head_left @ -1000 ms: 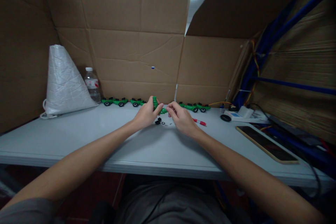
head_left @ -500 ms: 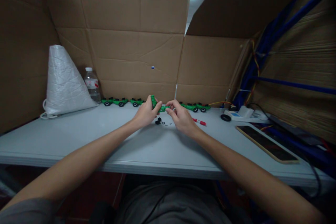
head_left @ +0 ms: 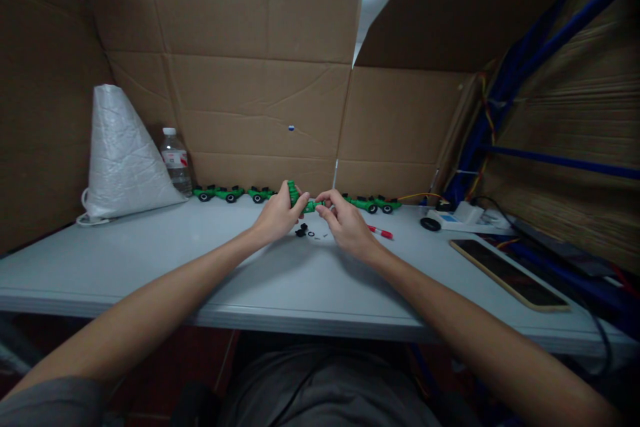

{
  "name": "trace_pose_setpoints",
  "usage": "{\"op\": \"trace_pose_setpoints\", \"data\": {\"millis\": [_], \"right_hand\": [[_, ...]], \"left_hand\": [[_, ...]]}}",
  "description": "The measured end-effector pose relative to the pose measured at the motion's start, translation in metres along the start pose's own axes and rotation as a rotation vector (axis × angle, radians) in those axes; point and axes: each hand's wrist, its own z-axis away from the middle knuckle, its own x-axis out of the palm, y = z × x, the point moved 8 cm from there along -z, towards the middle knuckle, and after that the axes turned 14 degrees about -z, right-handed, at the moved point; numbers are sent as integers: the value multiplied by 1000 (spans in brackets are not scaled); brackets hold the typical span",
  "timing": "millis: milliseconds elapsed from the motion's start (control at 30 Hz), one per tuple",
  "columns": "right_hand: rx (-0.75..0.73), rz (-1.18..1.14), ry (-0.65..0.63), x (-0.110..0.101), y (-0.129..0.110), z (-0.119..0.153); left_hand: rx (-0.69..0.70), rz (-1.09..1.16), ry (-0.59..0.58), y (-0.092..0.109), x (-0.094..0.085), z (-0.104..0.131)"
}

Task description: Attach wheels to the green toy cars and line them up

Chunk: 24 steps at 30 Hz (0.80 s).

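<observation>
One green toy piece [head_left: 309,207] is mid-frame above the counter [head_left: 320,287], grasped in the fingers of the left hand [head_left: 276,216]; the right hand [head_left: 346,224] has its fingers pinched at the piece's right end. I see black parts [head_left: 301,231] below them, a red marker [head_left: 383,233] to the right, green toy cars [head_left: 220,194] behind.

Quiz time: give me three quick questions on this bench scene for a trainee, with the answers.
1. True or false: the bottle stands upright beside the silvery bag.
2. Which lies nearest the right hand: A, the phone; B, the red marker; C, the bottle?
3. Fill in the blank: the left hand holds a part coloured ____.

Key: 1. True. 2. B. 3. Green.
</observation>
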Motion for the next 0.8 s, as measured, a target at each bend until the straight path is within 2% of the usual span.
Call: {"op": "trace_pose_setpoints", "data": {"millis": [300,567,800], "right_hand": [[0,-1,9,-1,3,-1],[16,-2,11,-1,0,2],[10,26,-7,-1,-4,2]], "left_hand": [[2,26,20,-2,2,-1],[-2,-21,5,3,-1,-1],[-5,-47,-24,0,2,-1]]}}
